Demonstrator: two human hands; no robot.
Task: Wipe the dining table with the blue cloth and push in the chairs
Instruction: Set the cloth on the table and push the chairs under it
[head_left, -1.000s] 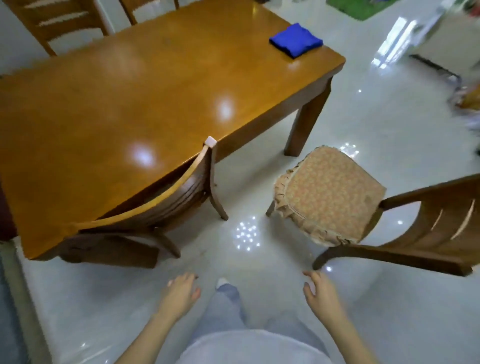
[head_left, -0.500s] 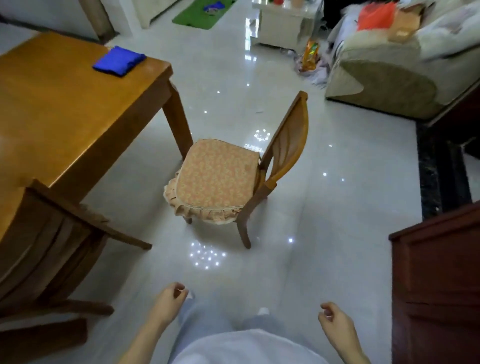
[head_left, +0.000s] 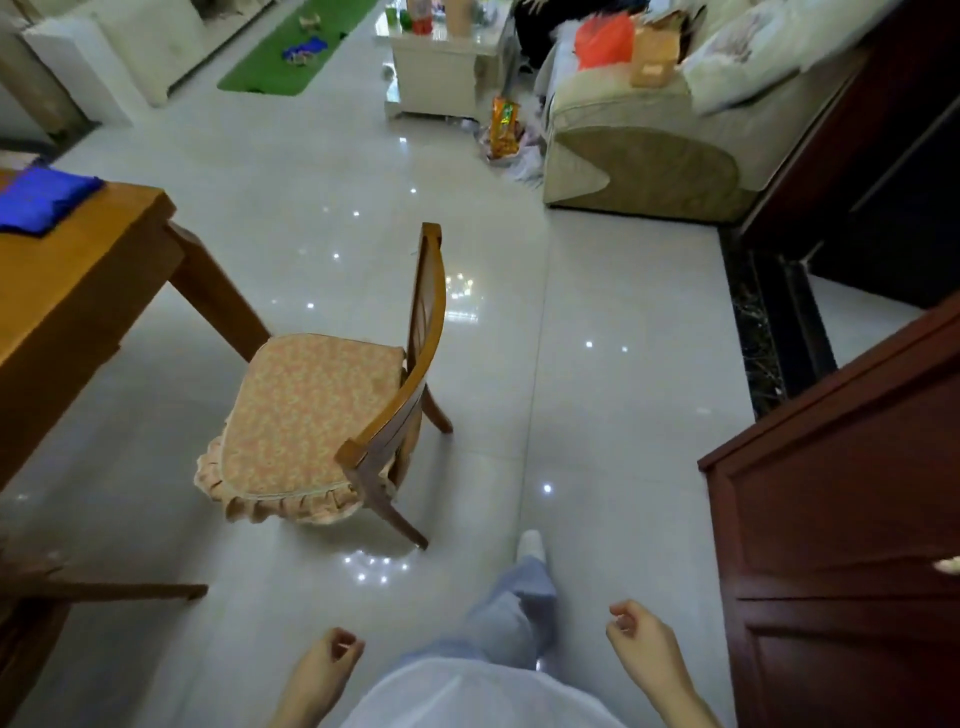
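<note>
The folded blue cloth (head_left: 44, 200) lies on the corner of the wooden dining table (head_left: 67, 291) at the left edge of view. A wooden chair (head_left: 423, 332) with a frilled orange seat cushion (head_left: 306, 421) stands pulled out on the floor, apart from the table's corner leg. A second dark chair (head_left: 62, 592) shows partly at lower left. My left hand (head_left: 324, 670) and my right hand (head_left: 641, 642) hang low at my sides, fingers loosely curled, holding nothing, well short of the chair.
A dark red cabinet (head_left: 841, 519) stands close on my right. A beige sofa (head_left: 670, 135) with bags on it, a white side table (head_left: 441, 73) and a green mat (head_left: 296, 49) lie farther back. Glossy tiled floor spreads between the chair and the cabinet.
The view has swung right and I have stepped forward: the table slid to the left edge, the cushioned chair came nearer to centre, the cabinet and sofa came into view. Both hands stay low and empty.
</note>
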